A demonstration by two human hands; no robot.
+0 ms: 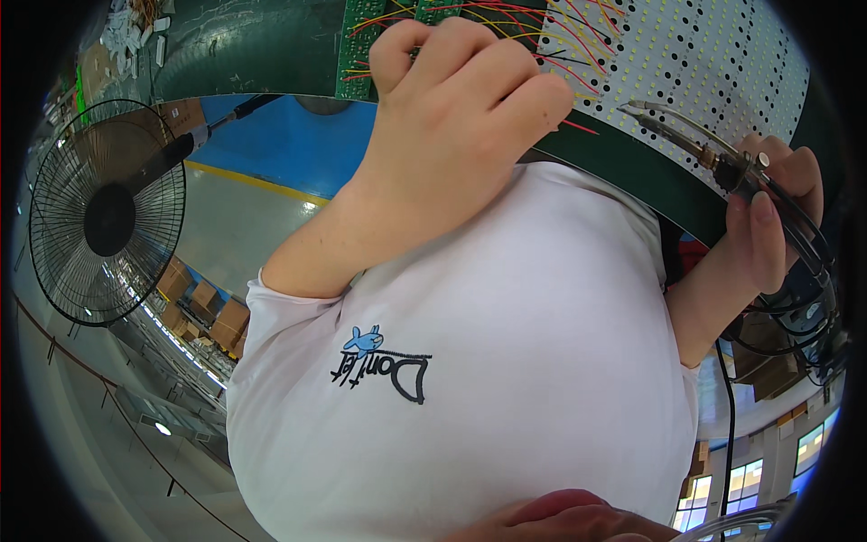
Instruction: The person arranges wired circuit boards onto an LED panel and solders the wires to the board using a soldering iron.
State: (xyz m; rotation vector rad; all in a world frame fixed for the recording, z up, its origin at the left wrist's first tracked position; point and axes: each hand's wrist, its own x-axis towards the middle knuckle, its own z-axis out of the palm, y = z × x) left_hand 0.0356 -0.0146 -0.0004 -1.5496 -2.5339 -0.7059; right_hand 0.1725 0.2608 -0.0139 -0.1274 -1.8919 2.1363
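1. The soldering iron (pixel 722 155) lies with its long axis on a slant, its thin metal tip pointing up and to the left and ending just over the lower edge of the white perforated panel (pixel 713 63). Its handle end runs down and to the right into the right hand (pixel 768 217).
2. The iron has a slim silvery shaft with a second thin curved tube running beside it, a brass-coloured collar where shaft meets handle, and a dark grip. Black cables (pixel 804 271) loop away from the grip toward the right edge of the picture.
3. The right hand is clamped round the iron's grip, thumb laid along the near side and fingers curled behind it.
4. The left hand (pixel 461 90) is curled with its fingers drawn together, fingertips pressed down among red and yellow wires (pixel 578 45) at the edge of the green circuit board (pixel 361 45). Whether it pinches a wire I cannot tell; the fingertips are hidden behind the knuckles.
5. The board and the white panel lie side by side on a dark green worktop (pixel 253 45), the wires running from one across to the other.
6. The person's white shirt (pixel 506 379), with a small blue fish print, fills the middle of the picture.
7. A black standing fan (pixel 104 217) is at the left, well apart from both hands, with stacked cardboard boxes (pixel 203 307) near it.
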